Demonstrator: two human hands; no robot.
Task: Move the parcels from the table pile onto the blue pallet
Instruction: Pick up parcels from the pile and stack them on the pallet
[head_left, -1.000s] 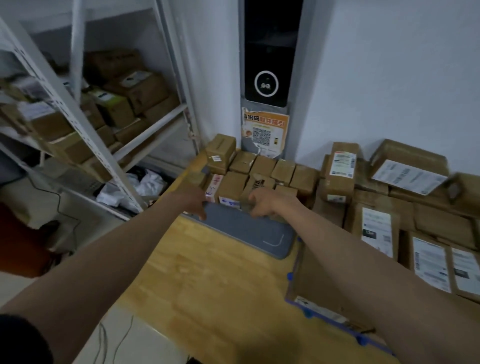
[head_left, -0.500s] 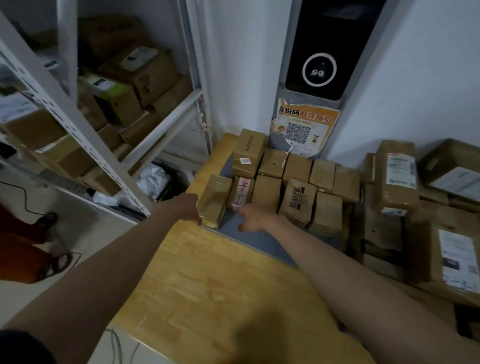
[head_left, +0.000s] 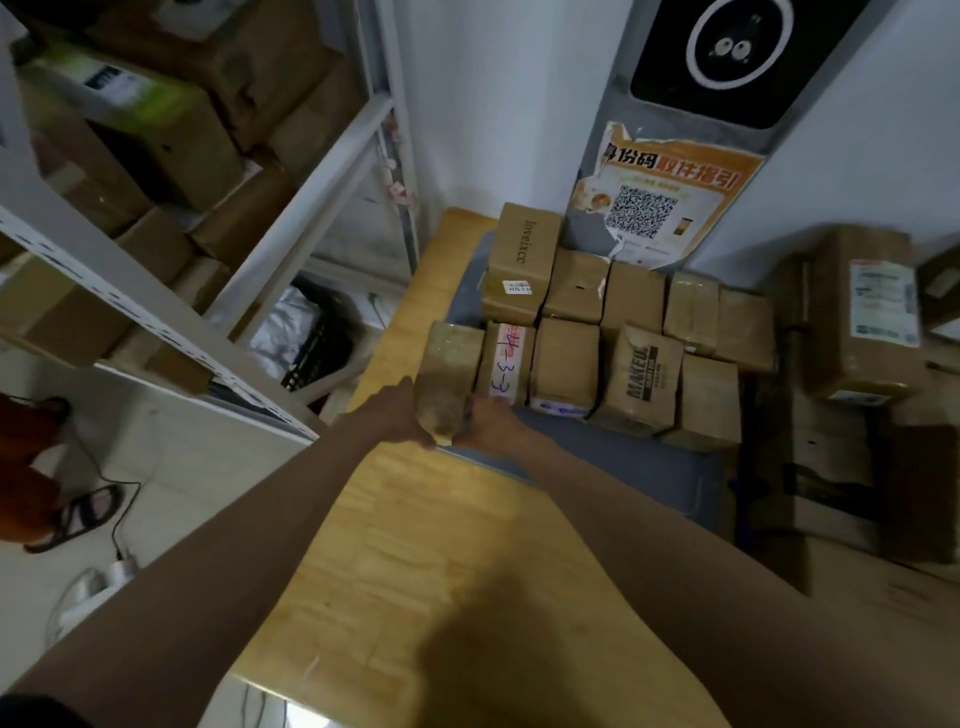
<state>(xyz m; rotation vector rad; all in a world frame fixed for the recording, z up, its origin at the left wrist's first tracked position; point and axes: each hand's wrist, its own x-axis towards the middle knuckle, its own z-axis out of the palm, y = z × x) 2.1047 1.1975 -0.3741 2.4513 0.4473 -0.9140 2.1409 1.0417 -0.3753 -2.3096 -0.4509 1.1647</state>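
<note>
Both hands (head_left: 441, 418) grip the leftmost parcel (head_left: 451, 366) on the table (head_left: 415, 571).

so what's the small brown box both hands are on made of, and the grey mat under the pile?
Small brown box: looks like cardboard wrapped in glossy clear tape, going by the sheen on its top. Grey mat: matte, with a lighter line near its edge; probably fabric or felt, but the picture leaves that open.
</note>
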